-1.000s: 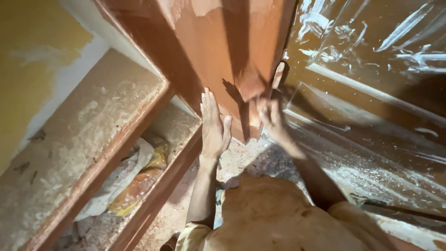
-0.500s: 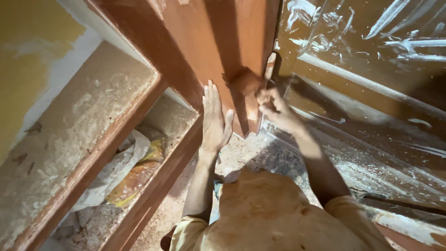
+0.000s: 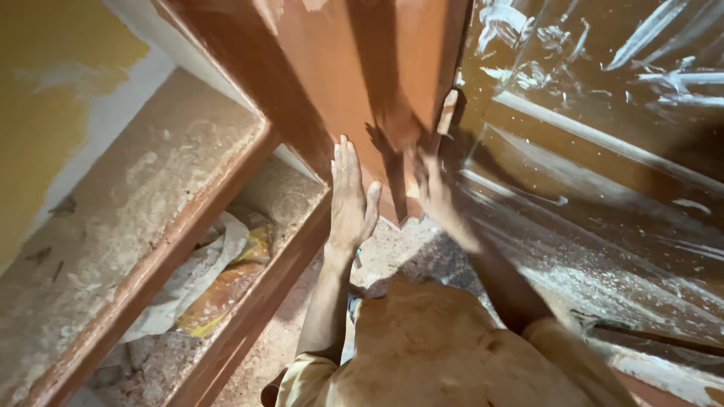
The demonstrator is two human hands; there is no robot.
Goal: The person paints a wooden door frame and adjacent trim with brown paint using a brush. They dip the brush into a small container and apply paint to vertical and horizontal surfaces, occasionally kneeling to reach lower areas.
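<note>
My left hand (image 3: 351,200) lies flat, fingers together and pointing up, on the lower part of a red-brown wooden panel (image 3: 332,68) that stands upright ahead of me. Just to its right, my right hand (image 3: 428,188) is blurred against the panel's bottom edge. It grips a tool with a pale handle (image 3: 450,113) that sticks up past the panel's right edge. The tool's working end is hidden by the hand and by the blur.
Dusty stone shelves (image 3: 143,203) with red-brown wooden edging (image 3: 188,234) run along the left. Crumpled paper and a yellow bag (image 3: 219,279) lie under them. Clear plastic sheeting (image 3: 603,113) covers the right side. My bent knee in beige cloth (image 3: 430,347) fills the bottom.
My right hand rose a little along the panel's edge with the tool, then came back down. The left hand has stayed flat on the panel.
</note>
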